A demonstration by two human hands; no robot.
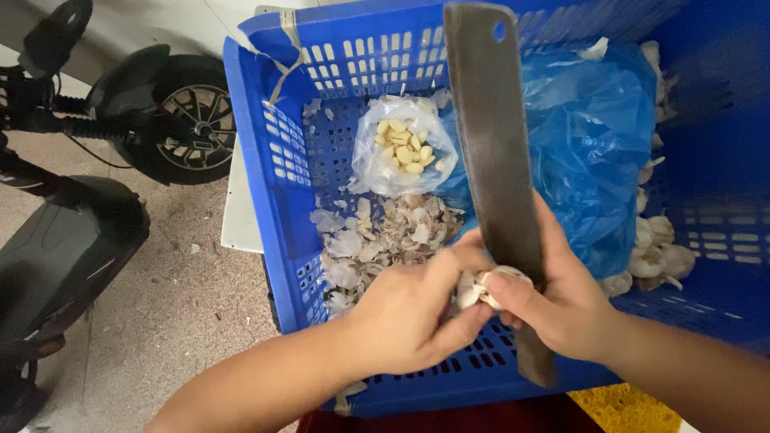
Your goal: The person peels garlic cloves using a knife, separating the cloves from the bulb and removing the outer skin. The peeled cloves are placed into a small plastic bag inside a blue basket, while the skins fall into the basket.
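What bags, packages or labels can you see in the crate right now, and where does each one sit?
Clear plastic bag: back middle of the blue crate, rounded, open-topped, holding pale peeled cloves.
Blue plastic bag: right of the clear bag, large, crumpled, translucent, partly behind the cleaver.
Labels, signs, screens: none visible.

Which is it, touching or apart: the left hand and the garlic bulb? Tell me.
Touching. The head view shows the left hand with its fingers wrapped against the garlic bulb, no gap visible.
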